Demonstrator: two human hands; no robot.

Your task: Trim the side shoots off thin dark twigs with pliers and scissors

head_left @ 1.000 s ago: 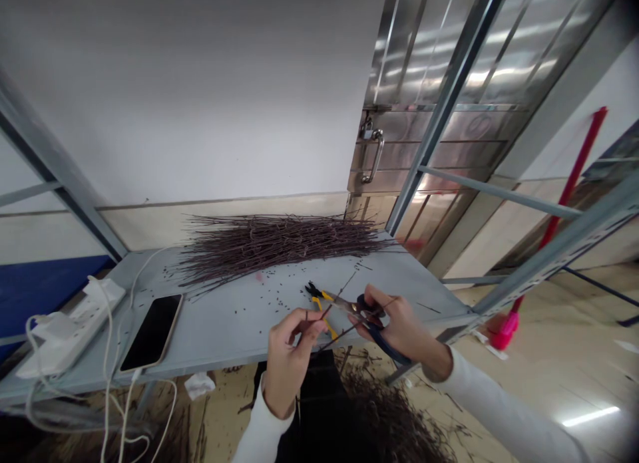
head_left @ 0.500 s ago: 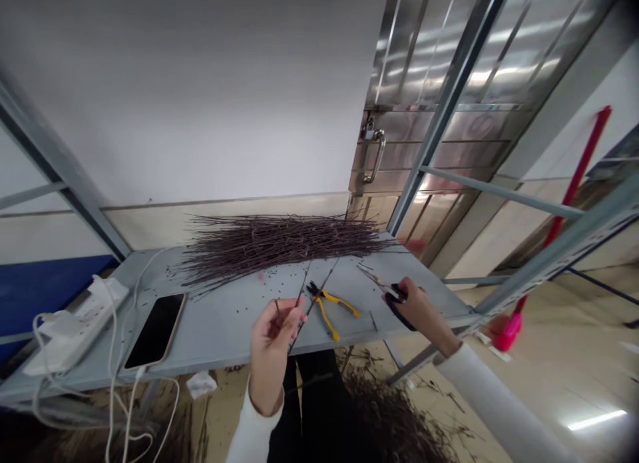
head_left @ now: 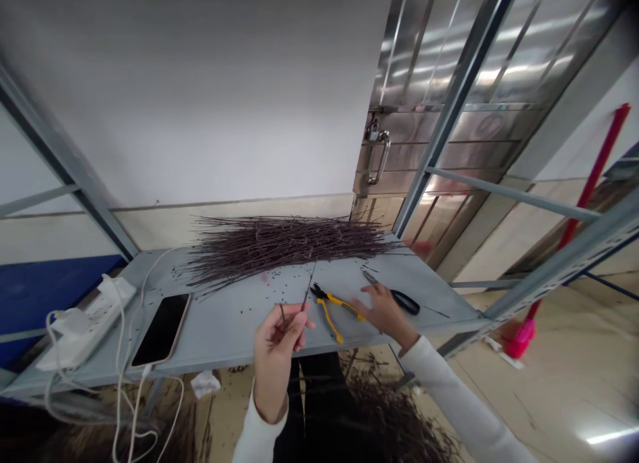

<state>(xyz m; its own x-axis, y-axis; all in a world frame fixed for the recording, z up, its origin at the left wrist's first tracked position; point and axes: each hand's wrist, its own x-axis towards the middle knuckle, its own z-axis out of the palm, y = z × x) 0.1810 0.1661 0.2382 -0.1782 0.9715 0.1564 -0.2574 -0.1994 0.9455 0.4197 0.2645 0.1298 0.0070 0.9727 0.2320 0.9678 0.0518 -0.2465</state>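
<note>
Thin dark-brown twig (head_left: 309,290) is in the L hand (head_left: 276,343), pinched betw. thumb & fingers by the front edge of the flat grey metal table (head_left: 224,336); its far end points to approx. 1 o'clock. Short dark stub (head_left: 283,313) also shows at those fingers; can't tell if it's a separate pc.

R hand (head_left: 387,311) is at approx. 2-3 o'clock from the L hand, palm down, fingers spread, no visible grip. Scissors w/ black handles & metal blades (head_left: 370,278) lie right by it, blades at its 11 o'clock, handle at its 3; contact unclear. Pliers w/ yellow-&-black handles (head_left: 327,315) lie betw. the hands, handles apart, near the R thumb.

From L hand: long heap of dark-brown twigs (head_left: 284,242) at 12 o'clock along the back, tiny dark bits scattered in front; black-screened phone (head_left: 162,330) at 9, white cable plugged in; white power strip (head_left: 92,326) further out, same dir. Tangled brown twig pile (head_left: 399,416) on the floor, approx. 4 o'clock.
</note>
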